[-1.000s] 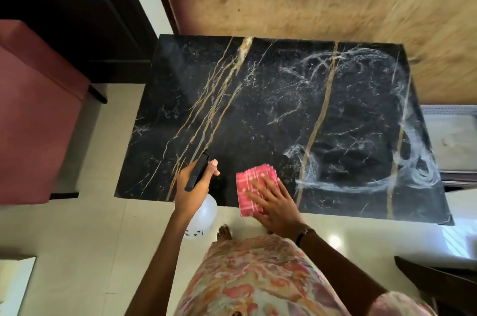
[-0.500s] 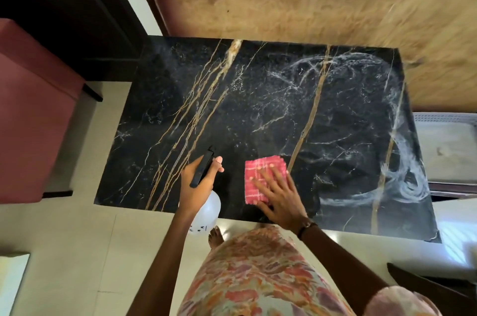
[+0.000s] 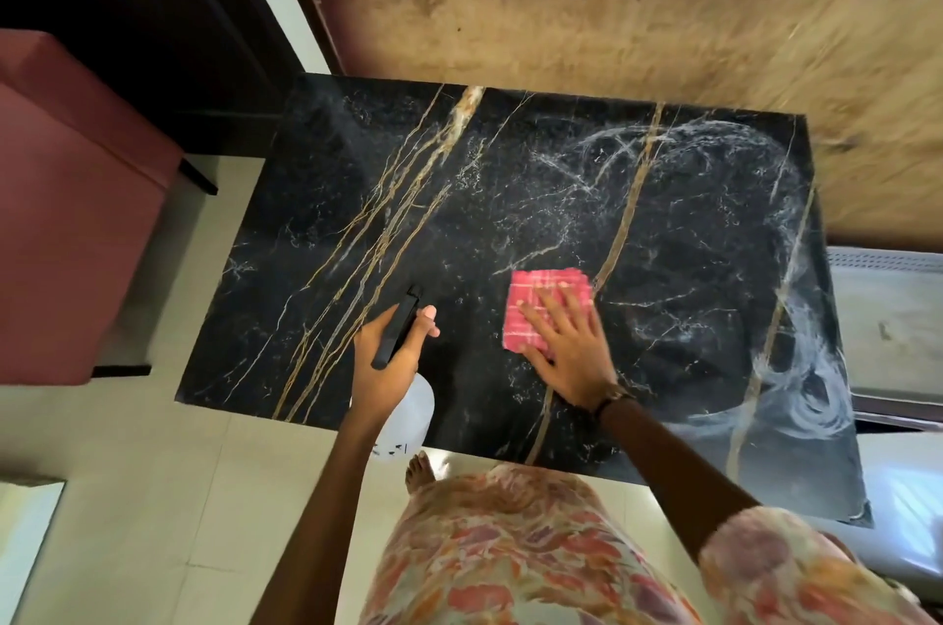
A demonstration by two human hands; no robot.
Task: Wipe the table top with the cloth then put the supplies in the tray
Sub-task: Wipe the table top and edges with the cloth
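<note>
A black marble table top (image 3: pixel 459 216) with gold and white veins fills the middle of the view, standing on a pale tiled floor (image 3: pixel 153 497). Whitish smear arcs (image 3: pixel 796 384) curl across its right part. Behind it hangs a brown, mottled wall surface (image 3: pixel 612 11); to the left sits a red upholstered seat (image 3: pixel 66 216) in front of dark wooden furniture (image 3: pixel 127 11). At the right edge, just beyond the table, lies a pale tray (image 3: pixel 893 318) with a perforated rim, partly cut off by the frame.

The person wears a floral garment (image 3: pixel 510 548), and 1 bare foot (image 3: pixel 419 468) shows below the near table edge.

The right hand (image 3: pixel 566 348) lies flat with fingers spread on a folded pink checked cloth (image 3: pixel 548 290), pressing it onto the table top near the front centre. A dark band (image 3: pixel 612 397) circles that wrist.

The left hand (image 3: pixel 388 359) is wrapped around a translucent white spray bottle (image 3: pixel 408 420) with a black nozzle head (image 3: pixel 398 328), held above the near edge, left of the cloth and apart from it.
</note>
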